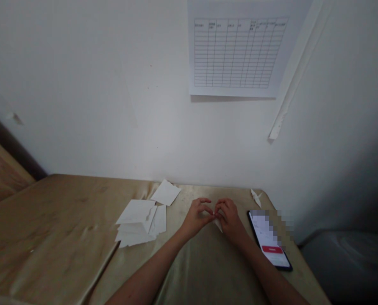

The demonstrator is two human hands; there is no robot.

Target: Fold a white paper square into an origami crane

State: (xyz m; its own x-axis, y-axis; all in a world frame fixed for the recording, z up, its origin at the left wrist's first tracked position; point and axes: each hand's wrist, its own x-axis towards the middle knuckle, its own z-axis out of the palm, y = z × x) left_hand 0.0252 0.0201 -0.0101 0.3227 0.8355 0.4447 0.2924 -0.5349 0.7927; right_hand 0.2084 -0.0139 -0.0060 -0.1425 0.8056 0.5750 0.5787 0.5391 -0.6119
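My left hand [198,215] and my right hand [229,218] meet over the middle of the table, fingertips pinched together. Between them is a small piece of folded white paper [218,225]. Most of it is hidden behind my fingers, with one pointed end showing below the right fingers. Thumb and index finger of the left hand close on its upper end, while the other left fingers stay raised. The right fingers curl around the paper from the other side. A small folded paper crane [256,197] lies near the table's back right corner.
Left of my hands lies a loose pile of white paper sheets [136,212], with a single square sheet [166,192] behind it. A lit phone [265,237] rests on the right. The wall behind the cloth-covered table [65,220] carries a printed chart [236,55].
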